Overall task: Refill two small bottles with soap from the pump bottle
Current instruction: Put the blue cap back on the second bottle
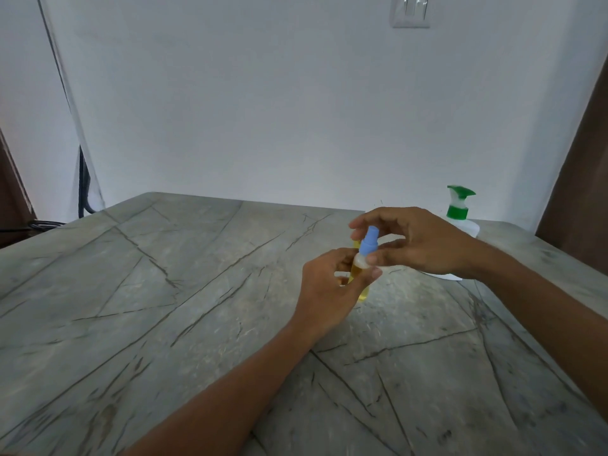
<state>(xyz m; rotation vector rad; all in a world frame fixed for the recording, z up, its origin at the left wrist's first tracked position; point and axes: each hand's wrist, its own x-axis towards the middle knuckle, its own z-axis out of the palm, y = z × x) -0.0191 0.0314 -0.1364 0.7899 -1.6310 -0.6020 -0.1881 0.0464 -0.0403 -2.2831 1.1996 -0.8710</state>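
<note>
A person's left hand wraps the body of a small clear bottle of yellow liquid above a grey veined stone-pattern table, right of centre, while the right hand closes on its blue spray cap from above. Behind the right hand, near the table's far right edge, stands a white pump bottle with a green nozzle. A white wall switch plate sits on the wall behind, high up.

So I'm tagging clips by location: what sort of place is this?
Probably a room in a home: a stone-patterned table against a plain white wall with a light switch, and a pump bottle of soap.
</note>
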